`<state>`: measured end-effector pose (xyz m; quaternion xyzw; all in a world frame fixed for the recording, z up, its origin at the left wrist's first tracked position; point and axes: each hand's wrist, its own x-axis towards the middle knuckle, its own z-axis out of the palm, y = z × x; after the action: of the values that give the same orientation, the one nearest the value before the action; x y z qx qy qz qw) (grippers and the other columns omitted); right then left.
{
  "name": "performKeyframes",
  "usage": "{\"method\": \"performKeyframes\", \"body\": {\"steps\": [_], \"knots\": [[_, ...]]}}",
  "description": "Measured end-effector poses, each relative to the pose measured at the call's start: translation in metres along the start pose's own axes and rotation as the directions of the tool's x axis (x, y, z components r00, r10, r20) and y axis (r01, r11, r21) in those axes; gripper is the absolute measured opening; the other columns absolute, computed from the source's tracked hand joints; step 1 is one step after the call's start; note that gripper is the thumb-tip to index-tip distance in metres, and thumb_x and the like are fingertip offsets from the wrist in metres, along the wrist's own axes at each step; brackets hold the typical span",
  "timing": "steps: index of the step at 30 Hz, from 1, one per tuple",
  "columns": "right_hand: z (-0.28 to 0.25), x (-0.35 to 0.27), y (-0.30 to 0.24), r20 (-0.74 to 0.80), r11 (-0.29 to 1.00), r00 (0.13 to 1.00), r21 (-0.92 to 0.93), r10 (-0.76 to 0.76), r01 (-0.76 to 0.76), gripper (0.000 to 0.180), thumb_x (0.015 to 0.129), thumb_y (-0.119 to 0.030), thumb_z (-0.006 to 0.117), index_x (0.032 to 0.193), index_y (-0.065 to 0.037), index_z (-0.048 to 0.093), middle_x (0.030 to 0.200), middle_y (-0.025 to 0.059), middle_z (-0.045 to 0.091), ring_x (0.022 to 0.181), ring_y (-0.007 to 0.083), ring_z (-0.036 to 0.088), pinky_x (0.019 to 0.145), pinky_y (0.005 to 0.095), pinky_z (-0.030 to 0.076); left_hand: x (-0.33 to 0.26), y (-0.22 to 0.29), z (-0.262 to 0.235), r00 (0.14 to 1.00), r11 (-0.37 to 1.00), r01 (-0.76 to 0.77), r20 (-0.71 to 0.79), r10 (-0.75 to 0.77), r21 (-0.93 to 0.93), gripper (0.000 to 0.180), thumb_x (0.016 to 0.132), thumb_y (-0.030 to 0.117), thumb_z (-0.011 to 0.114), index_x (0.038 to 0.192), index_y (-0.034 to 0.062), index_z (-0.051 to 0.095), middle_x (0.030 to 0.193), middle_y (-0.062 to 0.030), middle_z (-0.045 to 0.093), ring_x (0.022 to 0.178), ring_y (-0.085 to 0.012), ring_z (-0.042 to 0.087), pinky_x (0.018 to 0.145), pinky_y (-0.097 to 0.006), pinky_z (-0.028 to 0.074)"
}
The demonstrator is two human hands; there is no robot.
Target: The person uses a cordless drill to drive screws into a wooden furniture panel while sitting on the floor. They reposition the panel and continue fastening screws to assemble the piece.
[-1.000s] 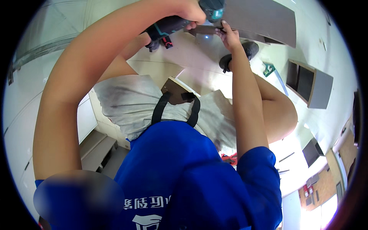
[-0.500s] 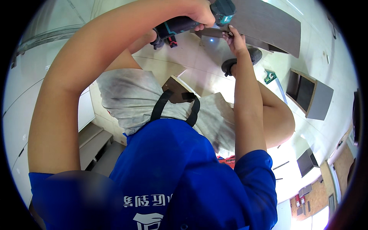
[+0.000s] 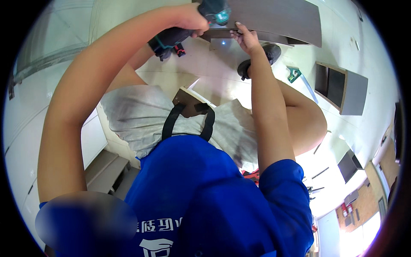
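Left hand (image 3: pixel 195 20) gripping drill (image 3: pixel 170 37), fingers wrapping round it. Brown panel (image 3: pixel 276 19) lying ahead, beyond shoe (image 3: pixel 270 53), narrower board (image 3: pixel 227 33) sitting under its near edge. Right hand (image 3: pixel 246 40) curling at that edge; cannot tell whether grasping. Joint seemingly awaiting fastening, screws not showing. Open box (image 3: pixel 356 95) standing right, looking already assembled.

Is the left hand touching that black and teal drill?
Touching. The head view shows the left hand wrapped around the drill, with no gap between them.
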<state>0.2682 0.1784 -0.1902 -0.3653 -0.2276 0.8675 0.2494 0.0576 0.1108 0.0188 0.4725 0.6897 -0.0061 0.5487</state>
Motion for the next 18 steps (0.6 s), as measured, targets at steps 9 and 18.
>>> {"method": "performKeyframes", "body": {"steps": [9, 18], "knots": [[-0.008, -0.004, -0.005, -0.012, 0.999, 1.0, 0.045, 0.007, -0.006, 0.039, 0.087, -0.014, 0.075, 0.114, 0.008, 0.056, 0.106, 0.0171, 0.064, 0.087, 0.0282, 0.068, 0.071, 0.0359, 0.059, -0.024, 0.021, 0.007, 0.996, 0.99, 0.055, -0.063, -0.064, -0.126, 0.011, 0.072, 0.008, 0.063, 0.081, 0.0027, 0.066, 0.067, -0.0067, 0.063, 0.058, -0.0162, 0.06, 0.057, -0.033, 0.049], [-0.007, -0.002, -0.004, -0.017, 1.0, 1.0, 0.023, -0.003, 0.003, 0.037, 0.088, -0.013, 0.074, 0.114, 0.008, 0.056, 0.106, 0.0179, 0.064, 0.088, 0.029, 0.068, 0.071, 0.0365, 0.06, -0.017, 0.027, 0.004, 1.0, 1.0, 0.002, -0.027, -0.003, -0.021, 0.017, 0.07, 0.009, 0.066, 0.085, 0.0026, 0.062, 0.073, -0.007, 0.064, 0.058, -0.0173, 0.064, 0.057, -0.034, 0.051]]}}
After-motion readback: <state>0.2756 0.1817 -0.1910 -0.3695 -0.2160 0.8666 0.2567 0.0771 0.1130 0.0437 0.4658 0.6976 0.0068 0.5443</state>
